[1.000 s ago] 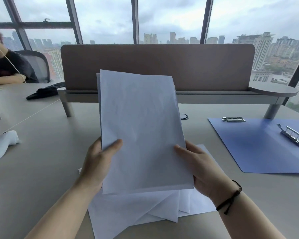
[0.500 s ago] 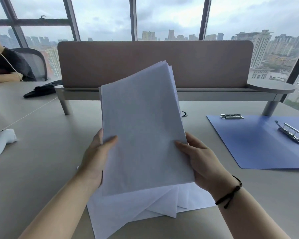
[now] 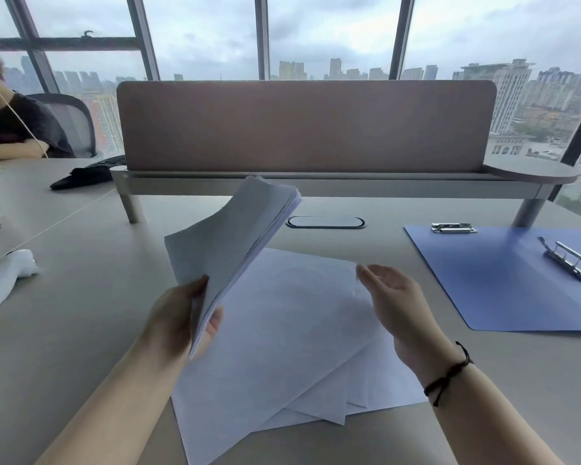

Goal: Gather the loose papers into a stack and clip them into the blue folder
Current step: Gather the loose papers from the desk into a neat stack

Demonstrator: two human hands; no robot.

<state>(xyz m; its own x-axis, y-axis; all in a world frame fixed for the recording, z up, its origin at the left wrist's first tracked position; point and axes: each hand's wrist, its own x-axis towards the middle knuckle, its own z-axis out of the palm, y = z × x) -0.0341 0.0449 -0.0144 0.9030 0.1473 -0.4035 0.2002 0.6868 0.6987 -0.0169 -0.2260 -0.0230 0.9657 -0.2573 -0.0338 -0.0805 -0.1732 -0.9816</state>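
The bench (image 3: 64,330) carries everything, and its smooth top is the first risk: the fanned loose sheets (image 3: 299,330) lying in front of the person are splayed at several angles, so a careless sweep could likely push some toward the near edge instead of squaring them.

The blue folder (image 3: 503,283) lies open and flat to the right, well apart from the papers. Nothing is in it yet; only its metal clip (image 3: 569,261) sits on the inner face, and a second metal clip (image 3: 453,227) rests at its far edge. The sheets must cross bare bench to get there, and an uneven stack would probably not seat under the clip.

The gathered stack (image 3: 228,243) is held up, tilted, by one lower corner only. It bows, and its top edges fan apart, so pages could slide out.

The left hand (image 3: 178,320) has its fingers pinched on that stack. The right hand (image 3: 393,297) hovers above the loose sheets, fingers spread wide, holding nothing.
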